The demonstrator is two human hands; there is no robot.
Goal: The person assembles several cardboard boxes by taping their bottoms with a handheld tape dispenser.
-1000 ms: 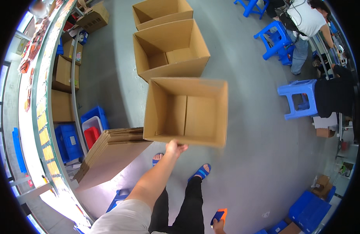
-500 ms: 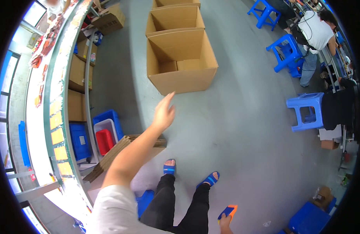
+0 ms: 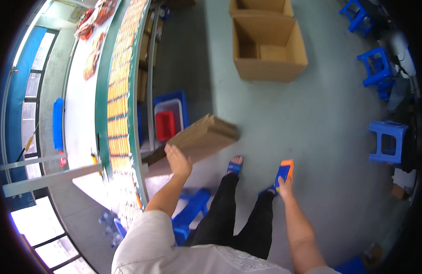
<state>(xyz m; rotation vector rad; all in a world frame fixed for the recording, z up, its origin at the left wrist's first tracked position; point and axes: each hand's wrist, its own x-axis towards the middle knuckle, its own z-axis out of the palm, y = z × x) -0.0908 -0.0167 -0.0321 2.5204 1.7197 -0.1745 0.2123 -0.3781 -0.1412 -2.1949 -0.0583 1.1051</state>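
My left hand (image 3: 179, 162) lies with its fingers stretched out on the upper edge of a stack of flattened cardboard boxes (image 3: 199, 145). The stack stands on edge beside the workbench, slanting across the floor. My right hand (image 3: 285, 186) is closed around a blue-and-orange tape dispenser (image 3: 284, 172), held low in front of my right foot. Part of the dispenser's shape is covered by my fingers. Farther ahead, an open cardboard box (image 3: 270, 66) sits on the floor with its top up, and a second open box (image 3: 262, 6) is right behind it.
A long workbench (image 3: 101, 121) with rows of small orange pieces runs along the left. Under it are a red bin (image 3: 165, 125) and a white tub (image 3: 176, 109). A blue stool (image 3: 192, 212) stands by my left leg. More blue stools (image 3: 388, 141) line the right side.
My left hand has come back from reaching toward the open box and now touches the flattened cardboard. My right hand has moved forward with the tape dispenser. The view has turned left.
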